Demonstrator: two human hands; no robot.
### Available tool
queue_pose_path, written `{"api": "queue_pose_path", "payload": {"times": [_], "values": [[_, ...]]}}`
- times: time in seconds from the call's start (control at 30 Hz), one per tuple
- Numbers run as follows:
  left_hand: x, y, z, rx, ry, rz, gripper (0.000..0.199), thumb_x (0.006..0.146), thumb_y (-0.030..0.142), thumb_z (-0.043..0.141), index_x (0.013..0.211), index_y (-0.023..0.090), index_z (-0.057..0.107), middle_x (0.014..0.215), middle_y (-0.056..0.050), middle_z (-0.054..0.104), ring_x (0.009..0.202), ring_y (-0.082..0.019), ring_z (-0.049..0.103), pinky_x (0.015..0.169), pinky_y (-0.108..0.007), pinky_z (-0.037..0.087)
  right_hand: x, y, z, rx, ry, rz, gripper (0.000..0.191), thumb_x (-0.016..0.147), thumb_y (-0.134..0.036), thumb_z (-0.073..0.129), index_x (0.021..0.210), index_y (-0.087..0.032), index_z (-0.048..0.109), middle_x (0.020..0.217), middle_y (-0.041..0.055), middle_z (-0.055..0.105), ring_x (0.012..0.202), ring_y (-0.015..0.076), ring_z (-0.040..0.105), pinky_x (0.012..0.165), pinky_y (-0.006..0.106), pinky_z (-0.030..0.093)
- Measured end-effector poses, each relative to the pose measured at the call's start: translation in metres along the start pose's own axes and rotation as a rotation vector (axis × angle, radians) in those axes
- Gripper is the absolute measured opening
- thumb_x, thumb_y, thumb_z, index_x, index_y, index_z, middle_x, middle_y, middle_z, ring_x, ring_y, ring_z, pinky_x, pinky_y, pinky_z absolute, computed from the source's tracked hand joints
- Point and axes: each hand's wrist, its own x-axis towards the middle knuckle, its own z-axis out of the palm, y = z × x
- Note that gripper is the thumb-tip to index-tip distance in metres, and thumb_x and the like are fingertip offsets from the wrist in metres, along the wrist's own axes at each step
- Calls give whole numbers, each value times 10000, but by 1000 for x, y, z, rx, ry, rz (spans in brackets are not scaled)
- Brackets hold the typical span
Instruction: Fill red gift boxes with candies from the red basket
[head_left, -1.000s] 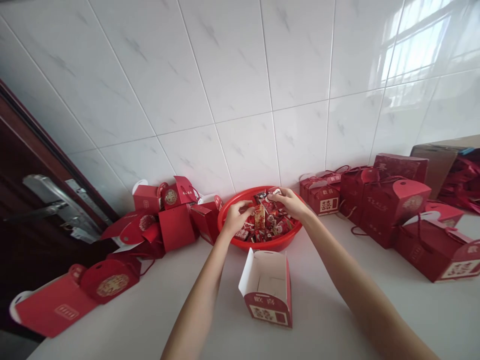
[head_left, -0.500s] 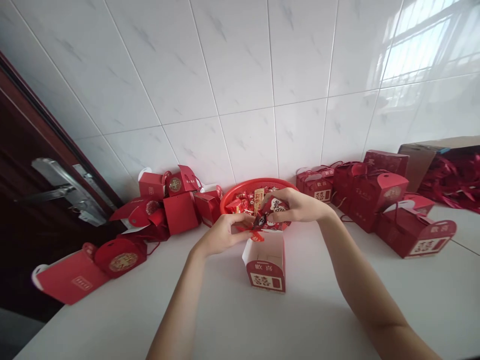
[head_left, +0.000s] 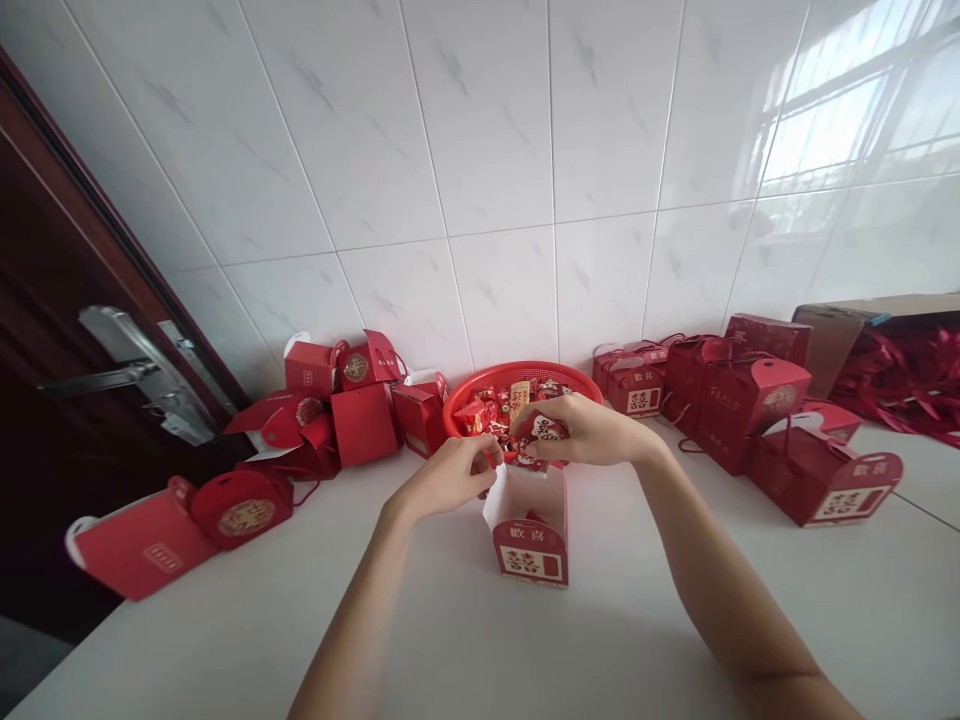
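Note:
A small red gift box (head_left: 531, 552) with white and gold double-happiness printing stands upright on the white table, its top open towards me. Inside it lies a small red piece (head_left: 536, 517). My left hand (head_left: 448, 474) is at the box's back left edge, fingers curved and apart, with no packet in them; whether they touch the flap I cannot tell. Above the back of the box, my right hand (head_left: 596, 428) grips a red snack packet (head_left: 546, 430) with white lettering. Just behind is a red plastic basket (head_left: 469, 385) of wrapped sweets (head_left: 491, 405).
Several red gift boxes (head_left: 366, 425) are grouped on the left, and more red gift boxes (head_left: 757, 400) on the right. A cardboard carton (head_left: 825, 340) holding dark red ribbons (head_left: 892, 370) sits at far right. Behind is a tiled wall (head_left: 495, 150); a door handle (head_left: 124, 365) shows at left.
The small red-orange piece has left my left hand, and a red piece now shows inside the box. My hands have moved apart; the right one still holds the snack packet.

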Motion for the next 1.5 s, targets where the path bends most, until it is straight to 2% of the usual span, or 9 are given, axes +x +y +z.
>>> {"api": "queue_pose_path", "payload": {"times": [0.17, 0.33, 0.47, 0.53, 0.7, 1.0, 1.1, 1.33, 1.5], "values": [[1, 0, 0, -6, 2, -18, 100, 769, 199, 557, 849, 230, 608, 606, 49, 620, 555, -160, 589, 492, -229, 350, 4, 2, 7, -57, -111, -8, 214, 880, -204, 568, 1001, -224, 743, 687, -16, 668, 570, 127, 529, 572, 249, 396], [1, -4, -1, -25, -10, 11, 77, 776, 224, 553, 831, 221, 607, 584, 40, 616, 552, -158, 578, 499, -234, 358, 6, 1, 10, -61, -72, -24, 267, 931, -191, 500, 1048, -217, 739, 881, 25, 734, 745, 154, 628, 664, 255, 447], [2, -5, -2, -17, -46, 7, 125, 794, 255, 529, 874, 213, 615, 630, 25, 640, 607, -175, 598, 540, -249, 396, 7, -4, 12, -45, -146, -46, 234, 943, -214, 528, 1081, -186, 716, 776, 14, 705, 648, 134, 604, 609, 245, 444], [2, -5, -3, -9, -53, 12, 151, 799, 257, 520, 902, 213, 622, 651, 23, 646, 630, -180, 607, 564, -256, 407, 8, -4, 13, -49, -162, -65, 226, 942, -220, 547, 1102, -188, 704, 839, 26, 722, 694, 140, 633, 629, 248, 464], [0, -2, -4, 2, -57, -15, 127, 790, 277, 536, 875, 223, 614, 641, 30, 640, 624, -179, 601, 561, -255, 405, 7, 0, 14, -38, -51, -76, 206, 941, -219, 551, 1087, -199, 695, 1020, 57, 748, 889, 180, 692, 740, 290, 524], [-1, -3, -3, 19, -73, -29, 151, 791, 275, 540, 851, 208, 661, 646, 11, 661, 639, -178, 624, 564, -255, 419, -12, -8, -12, 106, 206, -68, 207, 914, -298, 592, 1038, -180, 707, 975, 60, 741, 878, 182, 712, 783, 319, 583], [-1, -4, -2, 19, -101, -22, 164, 801, 276, 537, 866, 206, 671, 649, 12, 665, 649, -178, 630, 571, -252, 431, -21, -11, -14, 104, 226, -52, 209, 914, -308, 597, 1026, -177, 715, 970, 62, 744, 867, 184, 712, 771, 319, 582], [-2, 2, 0, 170, -6, 107, 227, 824, 252, 533, 930, 211, 730, 844, -18, 684, 740, -179, 632, 653, -271, 463, -52, 5, 27, -118, 88, -48, 162, 946, -252, 572, 961, -208, 728, 973, 67, 740, 862, 194, 680, 773, 351, 558], [0, 7, 9, 193, 26, 188, 246, 828, 214, 536, 941, 226, 755, 1003, -43, 656, 838, -188, 638, 731, -286, 493, -74, 12, 60, -127, 184, -39, 178, 958, -328, 585, 899, -219, 712, 1201, 110, 674, 1178, 255, 602, 918, 413, 538]]}}
